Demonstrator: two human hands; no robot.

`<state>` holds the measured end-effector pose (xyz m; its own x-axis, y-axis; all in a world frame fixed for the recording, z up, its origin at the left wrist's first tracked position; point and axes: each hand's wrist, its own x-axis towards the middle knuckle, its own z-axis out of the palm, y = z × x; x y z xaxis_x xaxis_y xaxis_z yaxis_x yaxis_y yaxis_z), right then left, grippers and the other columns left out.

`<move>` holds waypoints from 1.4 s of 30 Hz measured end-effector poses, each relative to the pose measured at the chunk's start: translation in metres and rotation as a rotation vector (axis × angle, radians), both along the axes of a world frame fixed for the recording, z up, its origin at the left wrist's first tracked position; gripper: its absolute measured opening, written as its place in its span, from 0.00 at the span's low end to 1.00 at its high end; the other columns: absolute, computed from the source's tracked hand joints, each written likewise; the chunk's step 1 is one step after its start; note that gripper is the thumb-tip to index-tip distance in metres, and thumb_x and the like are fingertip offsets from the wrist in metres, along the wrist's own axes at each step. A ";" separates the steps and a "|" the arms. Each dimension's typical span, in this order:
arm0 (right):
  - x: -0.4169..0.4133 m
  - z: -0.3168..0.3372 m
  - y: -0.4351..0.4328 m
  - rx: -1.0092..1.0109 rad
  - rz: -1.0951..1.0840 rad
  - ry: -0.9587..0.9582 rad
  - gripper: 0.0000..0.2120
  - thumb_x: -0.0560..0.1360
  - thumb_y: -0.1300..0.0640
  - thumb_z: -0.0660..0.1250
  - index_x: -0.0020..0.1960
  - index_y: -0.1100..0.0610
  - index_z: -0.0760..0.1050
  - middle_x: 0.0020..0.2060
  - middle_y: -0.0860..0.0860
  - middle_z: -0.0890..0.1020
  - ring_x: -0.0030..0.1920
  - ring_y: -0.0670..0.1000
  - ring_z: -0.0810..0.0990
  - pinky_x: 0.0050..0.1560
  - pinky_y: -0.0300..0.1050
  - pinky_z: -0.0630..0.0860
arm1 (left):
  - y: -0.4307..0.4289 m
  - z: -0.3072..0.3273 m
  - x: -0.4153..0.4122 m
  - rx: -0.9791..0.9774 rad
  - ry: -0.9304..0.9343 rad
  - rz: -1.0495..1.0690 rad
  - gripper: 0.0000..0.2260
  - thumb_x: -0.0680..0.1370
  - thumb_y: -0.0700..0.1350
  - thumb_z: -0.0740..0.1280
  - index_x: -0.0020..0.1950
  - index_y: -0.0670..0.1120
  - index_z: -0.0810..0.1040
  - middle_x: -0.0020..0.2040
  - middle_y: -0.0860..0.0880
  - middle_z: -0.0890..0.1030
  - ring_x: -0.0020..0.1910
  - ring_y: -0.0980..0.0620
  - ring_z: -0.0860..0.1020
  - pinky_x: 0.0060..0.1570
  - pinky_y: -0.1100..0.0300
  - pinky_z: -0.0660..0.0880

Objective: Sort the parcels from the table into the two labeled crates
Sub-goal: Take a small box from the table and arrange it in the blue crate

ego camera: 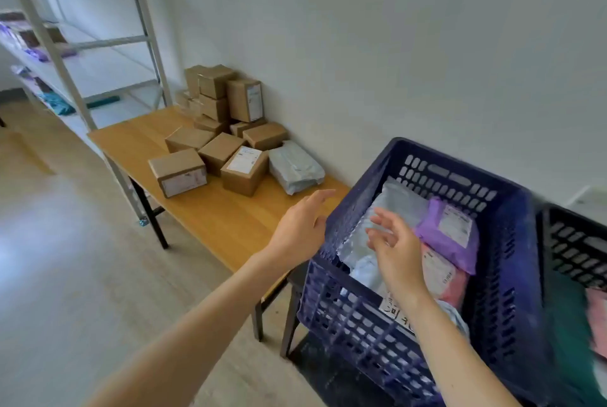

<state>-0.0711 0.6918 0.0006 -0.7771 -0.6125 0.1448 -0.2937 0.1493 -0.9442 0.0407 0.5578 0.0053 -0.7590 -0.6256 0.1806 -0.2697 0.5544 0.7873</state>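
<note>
Several brown cardboard boxes (216, 144) are piled on the wooden table (210, 216) against the wall, with a grey poly bag parcel (295, 165) lying beside them. To the right stands a blue crate (512, 242) with a paper label (395, 311) on its near wall. It holds grey mailers (394, 199), a purple mailer (450, 232) and a pink one (443, 278). My left hand (300, 226) is empty with fingers spread, over the table's right end. My right hand (399, 252) hovers open above the crate's parcels, holding nothing.
A black crate (574, 249) stands at the far right, partly cut off, with something pink inside. A white metal shelving rack (82, 55) holding a few items rises left of the table. Pale wood floor lies to the left.
</note>
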 end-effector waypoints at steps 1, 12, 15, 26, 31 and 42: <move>0.009 -0.001 -0.015 0.003 0.028 -0.006 0.16 0.79 0.65 0.63 0.64 0.52 0.74 0.57 0.49 0.79 0.54 0.49 0.80 0.57 0.46 0.77 | -0.012 -0.001 0.009 0.009 0.000 0.026 0.21 0.81 0.38 0.58 0.74 0.52 0.65 0.71 0.50 0.71 0.71 0.52 0.67 0.62 0.63 0.65; 0.067 -0.019 -0.168 0.053 0.240 -0.078 0.16 0.79 0.63 0.63 0.64 0.48 0.73 0.56 0.45 0.78 0.55 0.45 0.79 0.55 0.43 0.79 | -0.126 -0.032 0.082 0.037 -0.030 0.275 0.22 0.81 0.39 0.60 0.73 0.55 0.65 0.70 0.52 0.71 0.69 0.52 0.69 0.61 0.63 0.67; 0.074 -0.033 -0.214 0.068 0.272 -0.123 0.16 0.79 0.62 0.63 0.64 0.48 0.72 0.55 0.44 0.78 0.54 0.46 0.79 0.52 0.42 0.80 | -0.166 -0.042 0.096 0.057 -0.063 0.324 0.22 0.81 0.38 0.60 0.73 0.55 0.65 0.71 0.52 0.71 0.70 0.52 0.69 0.61 0.62 0.67; 0.088 -0.111 -0.380 0.155 0.224 -0.326 0.15 0.78 0.68 0.62 0.58 0.50 0.73 0.54 0.50 0.78 0.53 0.51 0.79 0.46 0.43 0.79 | -0.333 -0.081 0.109 0.115 -0.221 0.379 0.19 0.81 0.38 0.60 0.70 0.52 0.70 0.68 0.48 0.73 0.67 0.47 0.71 0.61 0.57 0.70; 0.083 -0.143 -0.434 0.249 0.211 -0.339 0.16 0.78 0.68 0.62 0.60 0.51 0.73 0.51 0.46 0.77 0.54 0.50 0.78 0.48 0.45 0.80 | -0.396 -0.107 0.115 0.120 -0.326 0.326 0.19 0.81 0.37 0.60 0.71 0.51 0.69 0.67 0.47 0.74 0.65 0.47 0.72 0.55 0.61 0.70; 0.098 -0.184 -0.498 0.445 0.155 -0.417 0.18 0.78 0.67 0.63 0.66 0.54 0.72 0.59 0.53 0.76 0.57 0.52 0.77 0.57 0.50 0.78 | -0.489 -0.145 0.125 0.131 -0.542 0.250 0.27 0.77 0.47 0.68 0.74 0.52 0.64 0.77 0.45 0.59 0.74 0.43 0.58 0.70 0.46 0.64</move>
<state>0.0270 0.1935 -0.1835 -0.6109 -0.6542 -0.4459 0.0364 0.5395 -0.8412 0.1655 0.0687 -0.1395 -0.5489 -0.7874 -0.2807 -0.7604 0.3308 0.5588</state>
